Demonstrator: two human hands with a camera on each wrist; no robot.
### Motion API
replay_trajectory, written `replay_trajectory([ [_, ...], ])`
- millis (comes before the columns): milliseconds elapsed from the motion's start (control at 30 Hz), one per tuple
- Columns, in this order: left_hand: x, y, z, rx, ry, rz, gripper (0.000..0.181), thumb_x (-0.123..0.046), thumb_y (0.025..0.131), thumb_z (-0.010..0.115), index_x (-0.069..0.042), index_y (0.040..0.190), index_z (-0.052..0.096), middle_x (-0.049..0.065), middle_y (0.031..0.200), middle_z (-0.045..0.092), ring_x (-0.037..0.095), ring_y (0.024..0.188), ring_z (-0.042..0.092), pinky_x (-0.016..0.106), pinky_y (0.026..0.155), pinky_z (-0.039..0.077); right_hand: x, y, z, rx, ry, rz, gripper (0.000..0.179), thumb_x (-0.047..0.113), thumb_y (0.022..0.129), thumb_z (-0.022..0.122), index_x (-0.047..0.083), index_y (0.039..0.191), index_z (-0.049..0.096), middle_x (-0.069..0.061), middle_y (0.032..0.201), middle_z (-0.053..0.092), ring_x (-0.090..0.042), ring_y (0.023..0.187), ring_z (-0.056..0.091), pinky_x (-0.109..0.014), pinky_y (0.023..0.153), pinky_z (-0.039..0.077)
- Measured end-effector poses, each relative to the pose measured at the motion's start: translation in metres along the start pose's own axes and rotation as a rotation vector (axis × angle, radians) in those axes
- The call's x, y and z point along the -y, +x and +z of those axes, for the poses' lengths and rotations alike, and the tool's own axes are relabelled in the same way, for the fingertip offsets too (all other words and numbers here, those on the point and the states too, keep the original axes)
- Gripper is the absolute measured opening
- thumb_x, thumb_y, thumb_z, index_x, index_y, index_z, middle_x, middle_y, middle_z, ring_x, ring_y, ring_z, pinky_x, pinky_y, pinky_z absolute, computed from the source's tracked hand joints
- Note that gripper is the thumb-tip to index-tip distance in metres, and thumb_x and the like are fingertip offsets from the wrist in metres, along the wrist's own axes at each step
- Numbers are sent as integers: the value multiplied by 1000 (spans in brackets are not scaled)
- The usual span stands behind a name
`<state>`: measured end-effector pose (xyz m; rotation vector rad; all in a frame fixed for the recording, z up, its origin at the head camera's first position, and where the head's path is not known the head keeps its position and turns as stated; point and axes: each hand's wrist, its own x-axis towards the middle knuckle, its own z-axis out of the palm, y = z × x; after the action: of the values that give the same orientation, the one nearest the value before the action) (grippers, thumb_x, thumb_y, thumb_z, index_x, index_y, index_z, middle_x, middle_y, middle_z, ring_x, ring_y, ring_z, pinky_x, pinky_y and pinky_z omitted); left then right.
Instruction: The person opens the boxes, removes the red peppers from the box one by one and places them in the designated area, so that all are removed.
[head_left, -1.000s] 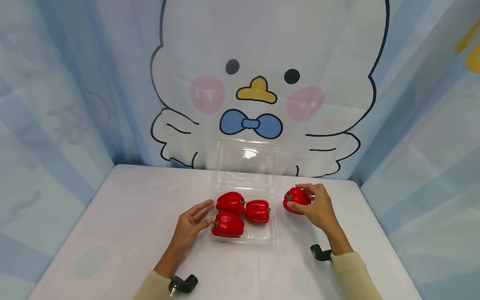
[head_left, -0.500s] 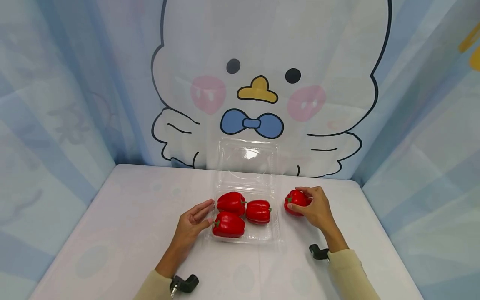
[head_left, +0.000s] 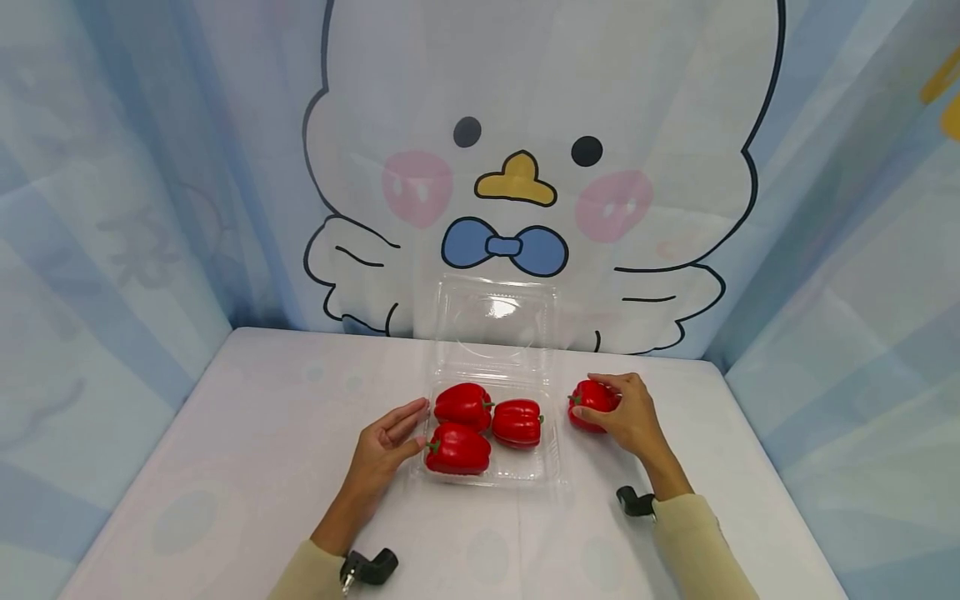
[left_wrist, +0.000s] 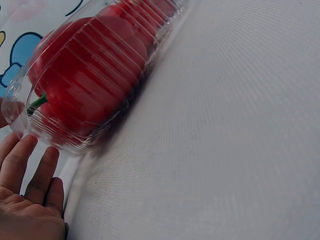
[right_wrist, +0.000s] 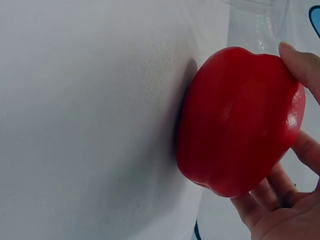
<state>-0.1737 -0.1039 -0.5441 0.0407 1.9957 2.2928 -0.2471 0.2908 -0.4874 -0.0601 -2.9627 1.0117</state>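
In the head view, my right hand (head_left: 636, 419) holds a red bell pepper (head_left: 586, 397) with a green stem, just right of a clear plastic clamshell box (head_left: 523, 473). In the right wrist view, thumb and fingers grip this bell pepper (right_wrist: 235, 125); its underside is on or very close to the table. My left hand (head_left: 381, 450) touches the box's left side with nearly straight fingers (left_wrist: 20, 157). Inside the box lie three more red bell peppers: one back left (head_left: 461, 404), one front left (head_left: 459, 450), one on the right (head_left: 517, 422).
The box's clear lid (head_left: 495, 317) stands raised at the back, against the printed curtain (head_left: 517, 100). A pale cloth covers the table (head_left: 247, 467). Curtains hang on both sides. Each wrist wears a small black camera mount (head_left: 369, 568).
My right hand has shifted slightly left and toward me, lowering with the bell pepper. The left hand and the box have stayed put.
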Motion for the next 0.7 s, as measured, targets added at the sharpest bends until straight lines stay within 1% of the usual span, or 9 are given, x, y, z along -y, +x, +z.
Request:
replay_trajectory([
  [333,-2,-1,1,1,9,10,57,-8,99,73,-12,153,55,7,157,59,25,153,49,21,113,47,0,2,6,6,-14,-5,73,31,86,88,14,151,58,-24,143,49,-45,140,44,-63,104,58],
  [533,0,0,1,-10,15,1,58,-8,99,75,-14,153,56,6,157,60,24,152,50,19,112,49,2,0,3,-4,-8,-7,75,33,86,89,18,152,57,-23,148,49,-44,142,42,-63,105,58],
  [700,1,0,0,-11,19,-11,58,-9,99,75,-15,153,56,4,157,60,21,152,50,20,112,49,8,-4,-2,-39,3,-47,75,34,85,89,20,152,58,-22,150,49,-42,144,41,-65,105,57],
])
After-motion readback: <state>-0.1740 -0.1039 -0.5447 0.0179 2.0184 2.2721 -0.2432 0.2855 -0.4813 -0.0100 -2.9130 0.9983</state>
